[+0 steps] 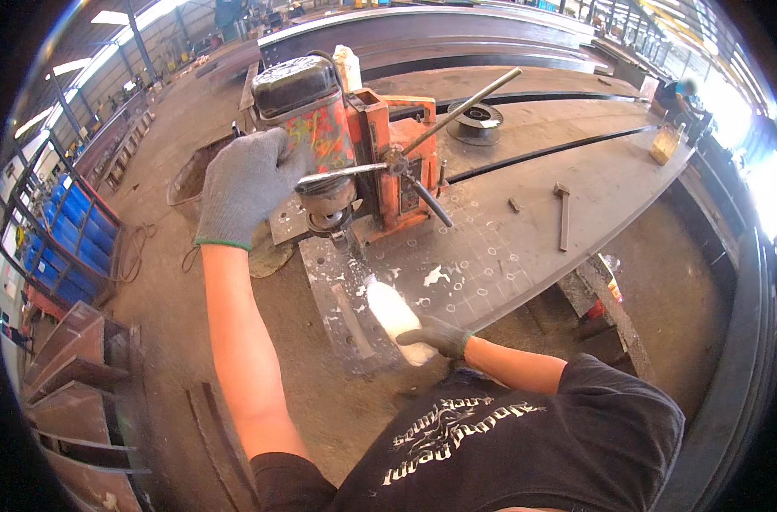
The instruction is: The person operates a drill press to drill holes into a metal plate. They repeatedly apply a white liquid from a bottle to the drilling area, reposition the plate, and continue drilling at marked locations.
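An orange magnetic drill (367,154) with a black-topped motor stands on a large steel plate (525,230) marked with small circles. My left hand (247,183), in a grey glove, grips the side of the drill's motor housing. My right hand (439,337), also gloved, holds a white plastic squeeze bottle (392,311) tilted with its tip toward the plate just below the drill's bit (333,224). White liquid is splashed on the plate (435,275) near the bit. The drill's long feed handles (461,107) stick out to the right.
A hammer (563,213) and a small metal piece lie on the plate to the right. A wire spool (478,119) sits behind the drill. Long steel beams (456,38) lie beyond. Blue racks (64,230) stand left. Another person (683,90) works far right.
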A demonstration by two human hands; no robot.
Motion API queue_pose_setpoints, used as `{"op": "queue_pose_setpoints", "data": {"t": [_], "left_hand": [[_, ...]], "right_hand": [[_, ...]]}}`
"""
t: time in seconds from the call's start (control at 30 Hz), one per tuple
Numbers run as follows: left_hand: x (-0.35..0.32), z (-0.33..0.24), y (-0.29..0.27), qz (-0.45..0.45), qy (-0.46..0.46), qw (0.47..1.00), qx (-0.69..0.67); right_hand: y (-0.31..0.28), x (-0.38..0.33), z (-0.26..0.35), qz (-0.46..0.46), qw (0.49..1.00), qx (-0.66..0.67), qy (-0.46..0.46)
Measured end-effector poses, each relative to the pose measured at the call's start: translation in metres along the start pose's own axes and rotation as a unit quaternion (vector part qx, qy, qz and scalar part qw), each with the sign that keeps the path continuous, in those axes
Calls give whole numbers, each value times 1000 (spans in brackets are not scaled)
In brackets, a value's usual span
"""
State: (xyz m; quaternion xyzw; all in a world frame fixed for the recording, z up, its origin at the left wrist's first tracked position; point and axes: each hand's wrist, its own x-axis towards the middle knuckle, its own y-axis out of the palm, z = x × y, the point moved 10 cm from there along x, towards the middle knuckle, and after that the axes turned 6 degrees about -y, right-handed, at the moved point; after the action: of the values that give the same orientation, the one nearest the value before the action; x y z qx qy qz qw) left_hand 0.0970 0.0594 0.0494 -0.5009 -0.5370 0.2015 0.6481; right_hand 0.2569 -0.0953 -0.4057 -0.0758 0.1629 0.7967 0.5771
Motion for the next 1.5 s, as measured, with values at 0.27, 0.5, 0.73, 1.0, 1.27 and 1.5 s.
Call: {"op": "queue_pose_setpoints", "data": {"t": [0.27,0.5,0.73,1.0,1.27,1.5], "left_hand": [[-2,-3,10,69,36,997,22],[-7,-6,9,63,48,995,64],[-4,1,18,69,54,994,68],[-8,8,19,14,77,996,42],[-9,12,24,-20,104,994,19],[-9,16,29,6,69,996,50]], "right_hand": [[-1,-6,40,-37,998,13,-46],[-4,-5,32,-41,998,-27,-41],[-13,4,-13,-47,999,-26,2],[-5,4,-16,-46,998,18,36],[-11,5,-19,-58,997,26,43],[-8,3,-8,-63,996,-6,60]]}}
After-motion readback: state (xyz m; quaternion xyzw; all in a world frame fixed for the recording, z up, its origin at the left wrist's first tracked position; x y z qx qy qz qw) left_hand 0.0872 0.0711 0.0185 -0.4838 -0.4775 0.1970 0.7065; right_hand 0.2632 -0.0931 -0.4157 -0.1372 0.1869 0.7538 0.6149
